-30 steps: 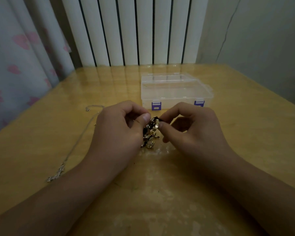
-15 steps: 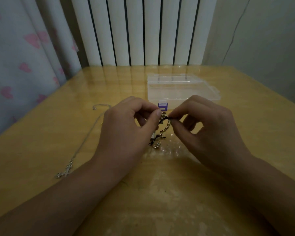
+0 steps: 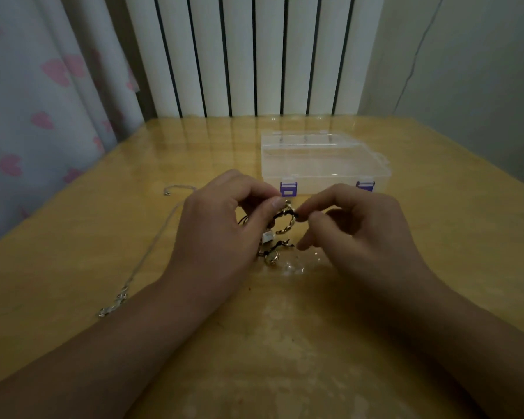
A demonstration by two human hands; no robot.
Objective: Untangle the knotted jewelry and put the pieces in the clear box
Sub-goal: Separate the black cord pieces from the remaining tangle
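Left hand (image 3: 224, 228) and right hand (image 3: 354, 228) each pinch the knotted jewelry (image 3: 280, 229). Its strands blur together in the dim light. The left hand hides part of it.

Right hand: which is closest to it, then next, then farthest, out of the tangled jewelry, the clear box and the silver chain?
From the right hand in the head view:
1. Tangled jewelry: pinched in its fingertips, between both hands.
2. Clear box: just behind the hand, lid closed.
3. Silver chain: lying on the table beyond the left hand, on the far left.
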